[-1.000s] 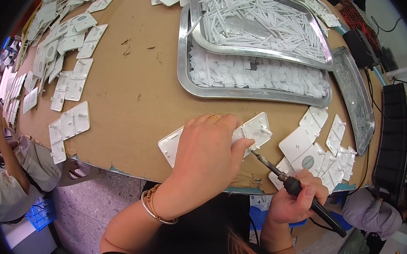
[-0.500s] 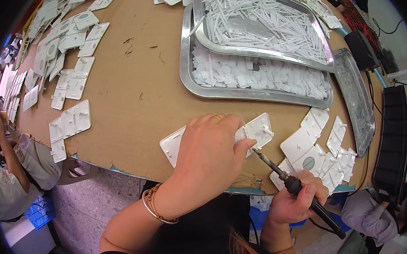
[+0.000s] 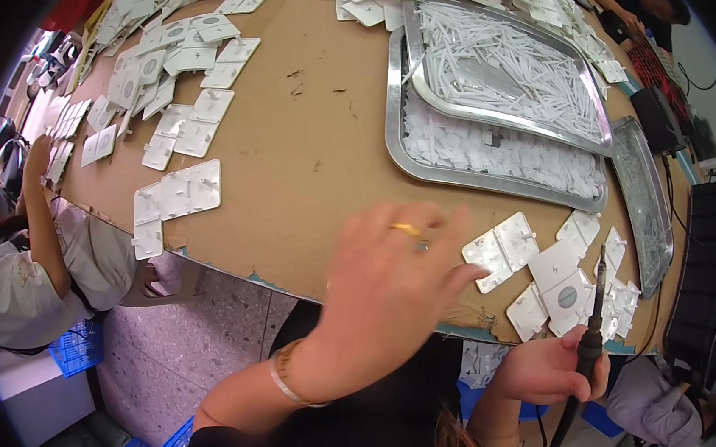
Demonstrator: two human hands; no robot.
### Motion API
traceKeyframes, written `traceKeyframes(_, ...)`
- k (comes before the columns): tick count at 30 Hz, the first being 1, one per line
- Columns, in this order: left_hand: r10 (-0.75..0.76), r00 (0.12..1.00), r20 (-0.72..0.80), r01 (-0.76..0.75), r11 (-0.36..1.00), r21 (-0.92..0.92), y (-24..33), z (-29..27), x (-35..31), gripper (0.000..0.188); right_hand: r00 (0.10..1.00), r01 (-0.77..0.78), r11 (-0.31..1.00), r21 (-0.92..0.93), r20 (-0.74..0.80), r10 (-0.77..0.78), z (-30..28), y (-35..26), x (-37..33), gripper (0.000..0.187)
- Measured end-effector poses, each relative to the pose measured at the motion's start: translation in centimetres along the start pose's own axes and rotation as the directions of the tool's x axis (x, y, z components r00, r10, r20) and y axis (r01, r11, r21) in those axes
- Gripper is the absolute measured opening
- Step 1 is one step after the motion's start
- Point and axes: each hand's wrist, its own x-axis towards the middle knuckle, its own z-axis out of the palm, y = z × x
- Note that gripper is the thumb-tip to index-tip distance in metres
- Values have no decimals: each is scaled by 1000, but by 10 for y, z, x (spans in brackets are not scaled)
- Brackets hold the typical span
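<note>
My left hand (image 3: 392, 276) is above the brown table, smeared by motion. Its thumb and forefinger stand apart, and I see nothing between them. A gold ring and bracelets are on this hand and wrist. Just right of the thumb, a white plastic panel (image 3: 501, 251) lies on the table, small pegs upward. Whatever lies under the palm is hidden. My right hand (image 3: 549, 368), by the table's near edge, is closed around the dark handle of a soldering iron (image 3: 591, 341). The iron's tip points up, in front of a heap of white panels (image 3: 559, 267).
Two stacked metal trays (image 3: 399, 156) hold white sticks and small white pieces. A narrow metal tray (image 3: 641, 199) lies to their right. More white panels (image 3: 176, 192) lie at left and along the back. Other people sit at left and right. A cord hangs from the iron.
My left hand has lifted off the white panel, which now lies uncovered on its right. The soldering iron has swung away from the panel, its tip turning from up-left to upright. The view has shifted.
</note>
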Motion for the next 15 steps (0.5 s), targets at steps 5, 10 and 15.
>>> traceKeyframes(5, -264, 962, 72, 252, 957, 146, -27, -27, -34, 57, 897, -3, 983, 181, 436, -78, -2, -13, -15, 44)
traceKeyframes(10, -411, 863, 294, 471, 866, -169, -36, -20, -27, 59, 839, -87, 964, 250, 540, -65, 6, -12, -20, 45)
traceKeyframes(15, -278, 956, 95, 285, 956, -75, -42, -8, -15, 64, 810, -219, 957, 190, 582, 69, 6, -18, -21, 42)
